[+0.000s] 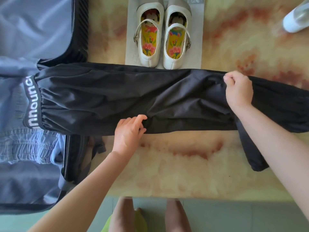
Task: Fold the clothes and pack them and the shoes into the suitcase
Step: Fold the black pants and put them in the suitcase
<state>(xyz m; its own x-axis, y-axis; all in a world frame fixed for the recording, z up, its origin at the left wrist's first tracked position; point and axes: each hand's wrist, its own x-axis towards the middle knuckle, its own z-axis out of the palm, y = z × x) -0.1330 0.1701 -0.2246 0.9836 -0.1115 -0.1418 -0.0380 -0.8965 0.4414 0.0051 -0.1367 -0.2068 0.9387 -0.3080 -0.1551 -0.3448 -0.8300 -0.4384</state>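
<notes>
Black trousers (117,96) lie stretched across the table, their lettered waistband (32,101) resting over the open suitcase (33,30) at the left. My left hand (128,133) pinches the fabric at the near edge by the crotch. My right hand (238,91) grips the far edge of the trouser legs further right. One leg end (250,148) hangs loose toward me under my right forearm. A pair of cream strap shoes (163,37) with flowered insoles stands behind the trousers. Folded blue denim (21,144) lies inside the suitcase.
The shoes stand on a grey sheet (197,47) on the marbled tabletop (184,173). A white bottle (297,19) lies at the far right corner. The table's near edge runs just above my legs, and the suitcase fills the left side.
</notes>
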